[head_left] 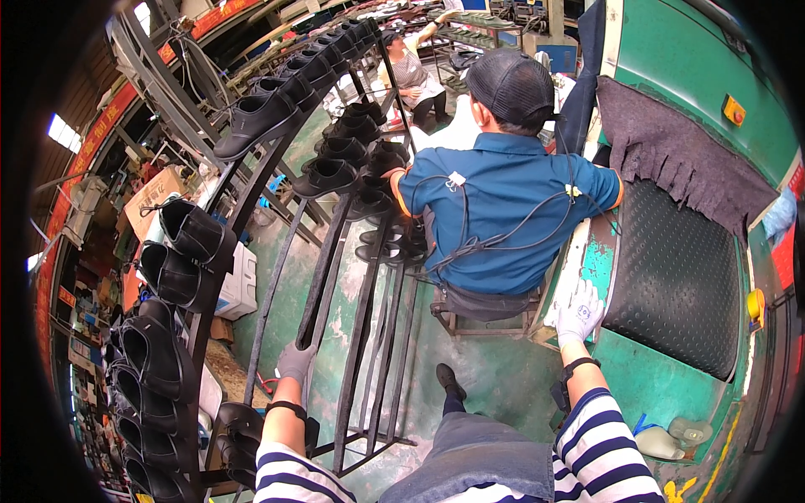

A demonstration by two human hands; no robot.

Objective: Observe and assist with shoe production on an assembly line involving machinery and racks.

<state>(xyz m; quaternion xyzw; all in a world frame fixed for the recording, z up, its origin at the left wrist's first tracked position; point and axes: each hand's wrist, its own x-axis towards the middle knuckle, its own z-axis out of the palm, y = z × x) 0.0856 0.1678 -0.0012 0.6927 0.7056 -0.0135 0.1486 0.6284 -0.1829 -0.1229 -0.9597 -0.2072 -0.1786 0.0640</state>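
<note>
My left hand [296, 362], in a grey glove, is closed on a dark metal rail of the shoe rack [329, 277]. Its fingertips are partly hidden. My right hand [580, 312], in a white glove, lies with fingers stretched out on the worn, pale edge of the green machine [594, 267]. Neither hand touches a shoe. Black shoes [329, 174] stand in rows on the rack's far part, and more black shoes [151, 352] line its curved-looking left side.
A person in a blue shirt [511, 210] sits close ahead, between rack and machine. The machine has a black studded belt [679, 277] under a ragged dark cloth flap [679, 151]. Another person [412, 75] is farther back. A white crate [239, 281] stands behind the rack.
</note>
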